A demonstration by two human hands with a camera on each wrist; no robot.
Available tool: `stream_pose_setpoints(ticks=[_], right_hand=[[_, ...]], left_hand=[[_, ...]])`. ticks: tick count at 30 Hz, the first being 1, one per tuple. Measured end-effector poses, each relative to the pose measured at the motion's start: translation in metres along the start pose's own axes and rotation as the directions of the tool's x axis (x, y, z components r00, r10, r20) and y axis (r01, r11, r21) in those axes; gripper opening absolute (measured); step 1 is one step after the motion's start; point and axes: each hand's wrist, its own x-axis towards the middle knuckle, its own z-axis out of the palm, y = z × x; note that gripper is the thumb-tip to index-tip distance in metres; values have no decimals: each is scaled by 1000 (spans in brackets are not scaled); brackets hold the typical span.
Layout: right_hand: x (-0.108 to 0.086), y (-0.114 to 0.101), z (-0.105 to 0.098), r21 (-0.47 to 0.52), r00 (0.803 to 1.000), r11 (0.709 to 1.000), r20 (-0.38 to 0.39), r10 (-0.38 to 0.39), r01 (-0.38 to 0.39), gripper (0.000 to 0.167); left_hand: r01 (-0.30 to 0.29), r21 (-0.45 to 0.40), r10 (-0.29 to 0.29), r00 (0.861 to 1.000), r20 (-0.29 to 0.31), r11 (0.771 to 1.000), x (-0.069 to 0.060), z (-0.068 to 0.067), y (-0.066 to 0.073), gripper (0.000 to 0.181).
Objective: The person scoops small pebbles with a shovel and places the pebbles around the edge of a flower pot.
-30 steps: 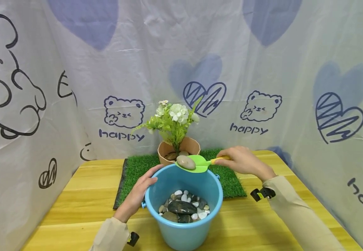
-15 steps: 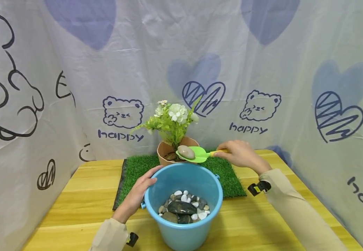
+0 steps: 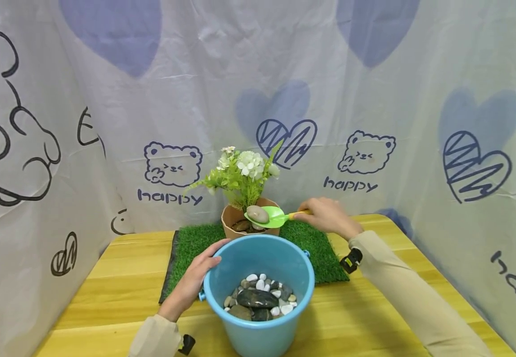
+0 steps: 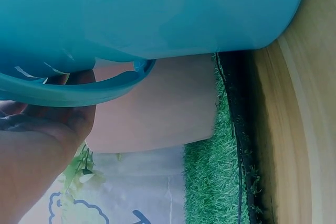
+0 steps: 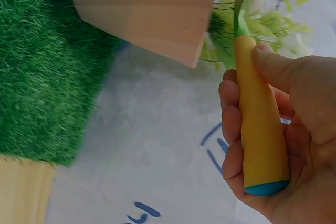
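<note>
The oval beige stone (image 3: pixel 257 213) needed its green plastic shovel (image 3: pixel 277 217) level, right hand (image 3: pixel 327 216) gripping, left hand (image 3: pixel 192 276) relaxed on the blue plastic bucket (image 3: pixel 260 338) at ten o'clock.

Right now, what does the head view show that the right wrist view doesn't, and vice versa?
Only in the head view: the blue bucket, the pebbles inside it and the left hand touching it.

Only in the right wrist view: the blue end cap of the yellow handle.

Both: the right hand gripping the shovel, the pale stone on it (blurred in the wrist view), pot, plant and green turf.
</note>
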Motion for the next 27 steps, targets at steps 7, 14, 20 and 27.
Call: stream_pose_setpoints(ticks=[7, 14, 20, 27], right_hand=[[10, 1, 8, -19, 1000, 1000, -17, 19, -19, 32], [22, -9, 10, -65, 1000, 998, -6, -7, 7, 32], [29, -13, 10, -77, 999, 996, 27, -46, 48, 30], [42, -15, 8, -98, 991, 988, 80, -109, 116, 26]], left_hand=[[-2, 8, 2, 1000, -12, 1000, 0, 0, -1, 51], [-2, -1, 2, 1000, -13, 1000, 1, 0, -2, 51], [-14, -8, 14, 1000, -7, 1000, 1, 0, -3, 51], [-9, -8, 9, 1000, -13, 1000, 1, -1, -2, 52]])
